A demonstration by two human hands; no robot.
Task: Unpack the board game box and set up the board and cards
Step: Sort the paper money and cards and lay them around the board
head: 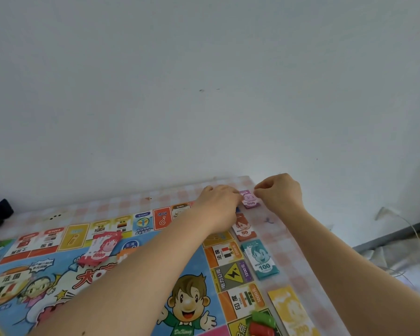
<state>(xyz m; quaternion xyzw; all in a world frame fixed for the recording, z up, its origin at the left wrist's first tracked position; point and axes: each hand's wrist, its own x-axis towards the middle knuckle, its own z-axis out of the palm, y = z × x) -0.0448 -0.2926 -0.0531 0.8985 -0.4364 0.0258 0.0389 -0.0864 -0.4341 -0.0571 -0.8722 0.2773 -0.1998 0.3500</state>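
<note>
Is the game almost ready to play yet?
Nearly! The board is already spread flat on the table, and money stacks for 50, 100 and a yellow one are lined up beside it. Right now the left hand and right hand are setting down the purple 500 stack. The red stack on the board probably still needs its place.

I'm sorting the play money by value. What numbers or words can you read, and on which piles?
"500": purple stack between both hands.
"MONEY 50": orange stack.
"MONEY 100": teal stack.
"5000": red stack on the board.
Yellow stack: number too blurred.
Board squares: mostly too small.
</note>
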